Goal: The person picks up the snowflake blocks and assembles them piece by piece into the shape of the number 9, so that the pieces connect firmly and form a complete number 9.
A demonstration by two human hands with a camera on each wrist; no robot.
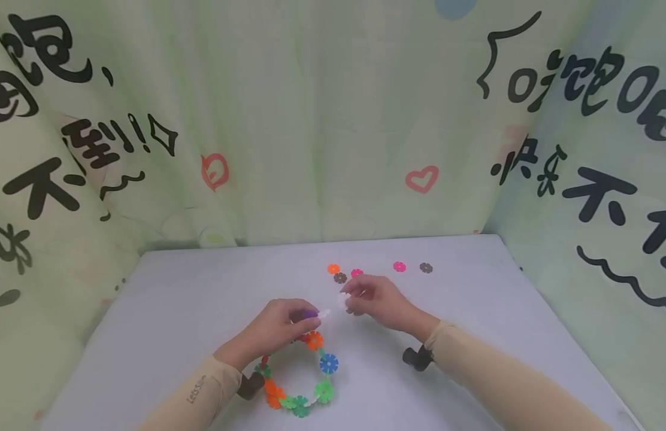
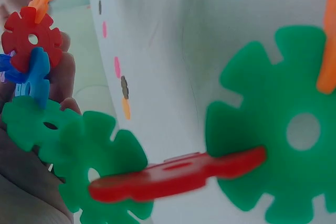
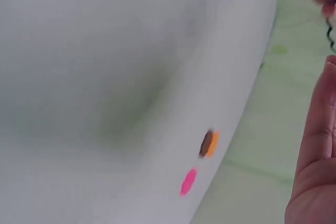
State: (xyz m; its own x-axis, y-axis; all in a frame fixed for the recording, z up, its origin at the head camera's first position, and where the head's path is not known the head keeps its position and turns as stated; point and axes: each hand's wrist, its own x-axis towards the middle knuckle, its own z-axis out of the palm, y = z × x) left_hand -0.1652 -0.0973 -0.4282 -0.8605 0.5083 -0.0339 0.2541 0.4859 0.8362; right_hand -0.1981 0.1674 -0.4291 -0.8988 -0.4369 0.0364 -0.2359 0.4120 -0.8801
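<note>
My left hand (image 1: pixel 281 323) grips one end of a chain of interlocking plastic flower discs (image 1: pixel 324 392), which hangs in a loop below it. Orange, blue, green and red discs make up the loop; a purple disc (image 1: pixel 309 313) and a white disc (image 1: pixel 324 313) stick out past the left fingertips. In the left wrist view, green discs (image 2: pixel 100 166) are slotted to a red disc (image 2: pixel 173 177) close to the camera. Across a small gap, my right hand (image 1: pixel 378 302) pinches another white disc (image 1: pixel 343 301) between thumb and fingers.
Behind the hands, loose discs lie on the white table (image 1: pixel 214 281): orange (image 1: pixel 333 269), two dark ones (image 1: pixel 340 278) and two pink ones (image 1: pixel 399 267). A printed curtain (image 1: pixel 322 120) surrounds the table's back and sides. Dark camera mounts (image 1: pixel 417 358) sit at both wrists.
</note>
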